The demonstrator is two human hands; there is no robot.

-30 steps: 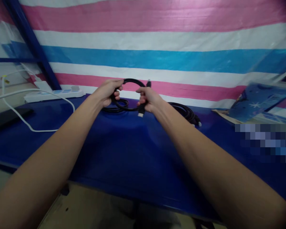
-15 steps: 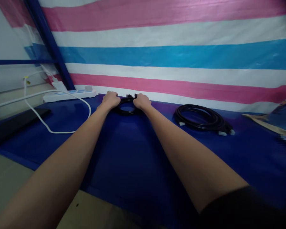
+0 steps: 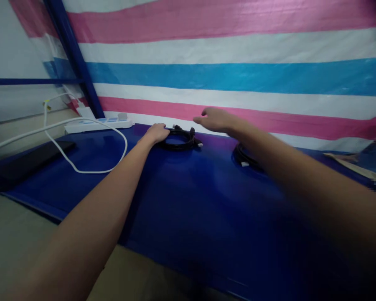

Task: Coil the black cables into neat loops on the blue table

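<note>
A small coil of black cable [image 3: 177,146] lies flat near the back edge of the blue surface [image 3: 181,196], its plug ends on the right side. My left hand [image 3: 157,133] is closed on the left side of this coil. Raised above the surface, to the right of the coil, my right hand [image 3: 214,119] holds nothing, with thumb and fingers apart. A second black cable coil [image 3: 245,158] with a pale connector sits farther right, largely hidden behind my right forearm.
At the back left a white power strip [image 3: 113,121] has a plug and a looping white cable [image 3: 90,172]. A flat black object [image 3: 34,161] lies at the far left. Behind stands a striped sheet [image 3: 188,77]; a tan-edged item [image 3: 357,167] is at the right.
My right hand has let go of the small coil and moved up and to the right, and my forearm now covers much of the second coil. My left hand stays on the small coil.
</note>
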